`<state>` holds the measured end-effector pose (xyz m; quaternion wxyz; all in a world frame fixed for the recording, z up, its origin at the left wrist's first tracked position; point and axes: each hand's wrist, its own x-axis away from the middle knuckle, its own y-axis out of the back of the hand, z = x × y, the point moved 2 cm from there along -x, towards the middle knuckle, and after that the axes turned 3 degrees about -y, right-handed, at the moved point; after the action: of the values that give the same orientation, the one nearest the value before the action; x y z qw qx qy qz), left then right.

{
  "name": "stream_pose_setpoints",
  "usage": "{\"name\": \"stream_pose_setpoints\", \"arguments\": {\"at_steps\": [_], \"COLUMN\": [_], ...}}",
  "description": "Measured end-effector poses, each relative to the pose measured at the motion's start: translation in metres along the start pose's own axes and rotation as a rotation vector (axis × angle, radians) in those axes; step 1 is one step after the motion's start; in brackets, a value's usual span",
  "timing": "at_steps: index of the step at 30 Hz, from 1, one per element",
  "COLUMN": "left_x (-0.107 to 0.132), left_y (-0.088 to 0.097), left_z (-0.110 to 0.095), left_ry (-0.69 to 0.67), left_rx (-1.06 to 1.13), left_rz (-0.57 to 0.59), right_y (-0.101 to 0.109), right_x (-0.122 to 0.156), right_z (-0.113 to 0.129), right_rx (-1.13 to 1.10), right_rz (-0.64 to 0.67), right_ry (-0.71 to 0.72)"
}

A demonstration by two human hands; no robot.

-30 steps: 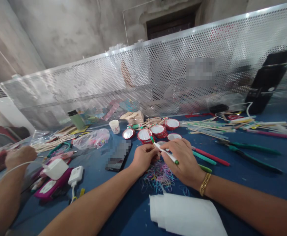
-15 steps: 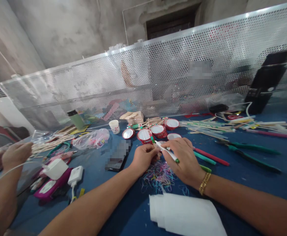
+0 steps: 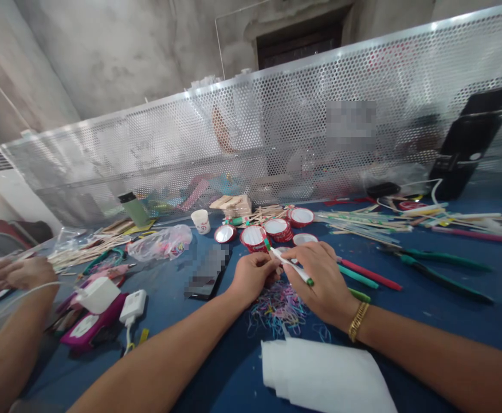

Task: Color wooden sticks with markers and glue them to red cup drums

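A slim white pen-like stick with green ends (image 3: 294, 268) slants across my right hand (image 3: 320, 278), whose fingers are closed on it. A gold bracelet (image 3: 358, 321) circles that wrist. My left hand (image 3: 254, 276) is closed in a pinch right beside the stick's upper end; what its fingertips hold is hidden. Below both hands lies a tangled heap of thin coloured loops (image 3: 279, 310). Just beyond them are several round red-rimmed rolls (image 3: 253, 236) with pale tops. In front, near me, rests a white roll of thin sheet (image 3: 320, 373).
A phone (image 3: 208, 275) lies left of my left hand, near a paper cup (image 3: 200, 221). Green-handled pliers (image 3: 440, 269) and red and teal sticks (image 3: 369, 272) lie to the right. Another person's hand (image 3: 31, 272) is at far left. A perforated metal screen (image 3: 234, 137) stands behind.
The other person's hand at far left has shifted and a second hand shows beside it. My own hands and the white stick have hardly moved.
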<state>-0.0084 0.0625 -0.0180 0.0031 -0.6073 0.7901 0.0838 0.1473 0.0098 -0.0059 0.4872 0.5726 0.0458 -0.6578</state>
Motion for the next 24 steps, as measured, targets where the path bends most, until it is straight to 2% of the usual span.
{"name": "stream_pose_setpoints", "arguments": {"at_steps": [9, 19, 24], "left_x": [0.0009, -0.0004, 0.0013], "left_y": [0.0004, 0.0011, -0.0001], "left_z": [-0.0004, 0.0004, -0.0012], "left_ry": [0.005, -0.009, -0.003], "left_rx": [0.012, -0.002, 0.006], "left_rz": [-0.019, -0.007, 0.011], "right_y": [0.0014, 0.0019, 0.0034], "right_x": [-0.0008, -0.0009, -0.0036], "right_z": [0.0034, 0.0032, -0.0009], "right_rx": [-0.020, -0.014, 0.027], "right_rz": [0.041, 0.024, -0.009], "right_ry": [0.001, 0.010, -0.029]}}
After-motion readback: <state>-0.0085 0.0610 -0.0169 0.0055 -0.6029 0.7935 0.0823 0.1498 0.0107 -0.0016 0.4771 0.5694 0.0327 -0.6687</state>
